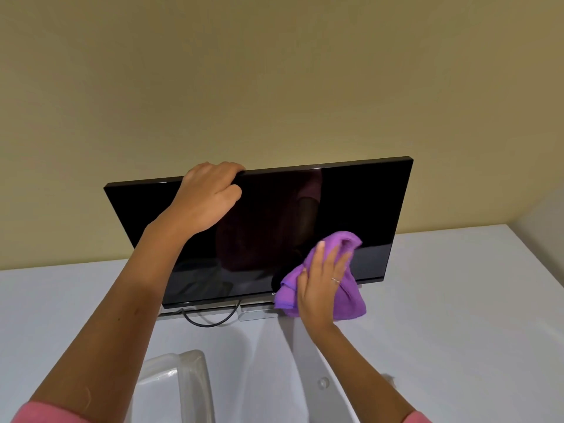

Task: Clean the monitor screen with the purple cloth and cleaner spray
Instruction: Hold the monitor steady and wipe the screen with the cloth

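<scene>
- Right now: monitor [351, 209] stands on white table [457, 300] against the wall, screen dark and glossy.
- Left hand [207, 199] curled over top bezel, bracing it. Good hold; panel likely light, tippy, fragile.
- Right hand [320, 285], fingers straight and slightly spread, presses purple cloth [351, 303] on lower right screen. Cloth soft, bunched.
- Spray not visible.

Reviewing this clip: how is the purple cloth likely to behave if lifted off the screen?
The purple cloth probably goes floppy: it already bunches and folds under the right hand. Likely light, since its lower edge drapes below the monitor unsupported.
</scene>
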### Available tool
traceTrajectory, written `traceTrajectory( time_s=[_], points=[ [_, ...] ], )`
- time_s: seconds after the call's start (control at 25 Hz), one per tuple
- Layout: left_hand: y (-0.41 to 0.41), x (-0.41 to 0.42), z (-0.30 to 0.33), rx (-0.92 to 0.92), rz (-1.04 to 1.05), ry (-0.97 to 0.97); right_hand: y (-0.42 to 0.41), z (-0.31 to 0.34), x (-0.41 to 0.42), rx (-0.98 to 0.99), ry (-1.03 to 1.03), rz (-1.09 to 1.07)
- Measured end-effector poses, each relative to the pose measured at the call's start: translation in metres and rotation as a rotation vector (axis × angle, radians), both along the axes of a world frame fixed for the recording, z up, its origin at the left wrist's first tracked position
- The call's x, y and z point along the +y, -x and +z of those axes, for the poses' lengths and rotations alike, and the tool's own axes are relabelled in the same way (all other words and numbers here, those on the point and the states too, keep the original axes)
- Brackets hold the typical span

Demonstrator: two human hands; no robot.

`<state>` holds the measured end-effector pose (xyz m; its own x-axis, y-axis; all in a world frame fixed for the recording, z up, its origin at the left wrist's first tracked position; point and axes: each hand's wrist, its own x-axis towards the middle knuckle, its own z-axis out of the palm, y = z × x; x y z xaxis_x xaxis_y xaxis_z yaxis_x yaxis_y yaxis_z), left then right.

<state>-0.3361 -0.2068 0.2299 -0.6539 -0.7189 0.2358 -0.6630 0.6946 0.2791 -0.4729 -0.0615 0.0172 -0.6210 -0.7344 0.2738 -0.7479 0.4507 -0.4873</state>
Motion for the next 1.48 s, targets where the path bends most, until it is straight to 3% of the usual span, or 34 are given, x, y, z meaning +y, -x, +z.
traceTrajectory(
  time_s=[0.24,0.4,0.56,0.72,0.76,0.84,0.92,1.16,1.28,1.48],
  points=[
    [0.002,-0.001,-0.002,-0.008,0.007,0.022,-0.043,-0.013,-0.019,0.576,-0.046,0.616],
    [0.0,-0.003,-0.005,-0.004,0.004,0.026,-0.032,-0.02,-0.004,0.688,-0.134,0.703],
    [0.001,-0.002,-0.005,0.018,0.009,0.013,0.002,-0.027,0.022,0.499,-0.159,0.436],
    [0.002,0.002,-0.002,0.043,0.013,-0.013,0.023,-0.011,0.034,0.054,-0.302,0.091],
    [0.002,0.003,-0.002,0.038,0.016,-0.016,0.024,-0.011,0.036,-0.021,-0.273,0.021],
    [0.001,0.003,-0.002,0.025,0.02,-0.033,0.03,-0.003,0.038,-0.198,-0.002,-0.217],
    [0.001,0.003,-0.002,0.021,0.02,-0.058,0.033,0.005,0.042,-0.273,0.045,-0.328],
    [0.001,0.001,-0.003,0.006,0.039,-0.081,0.014,0.015,0.051,-0.443,-0.056,-0.236],
    [0.001,0.002,-0.001,0.004,0.048,-0.1,-0.016,0.025,0.061,-0.646,0.036,-0.061],
    [0.0,0.004,0.0,-0.05,0.038,-0.094,-0.047,0.019,0.059,-0.651,0.019,0.132]
  ],
)
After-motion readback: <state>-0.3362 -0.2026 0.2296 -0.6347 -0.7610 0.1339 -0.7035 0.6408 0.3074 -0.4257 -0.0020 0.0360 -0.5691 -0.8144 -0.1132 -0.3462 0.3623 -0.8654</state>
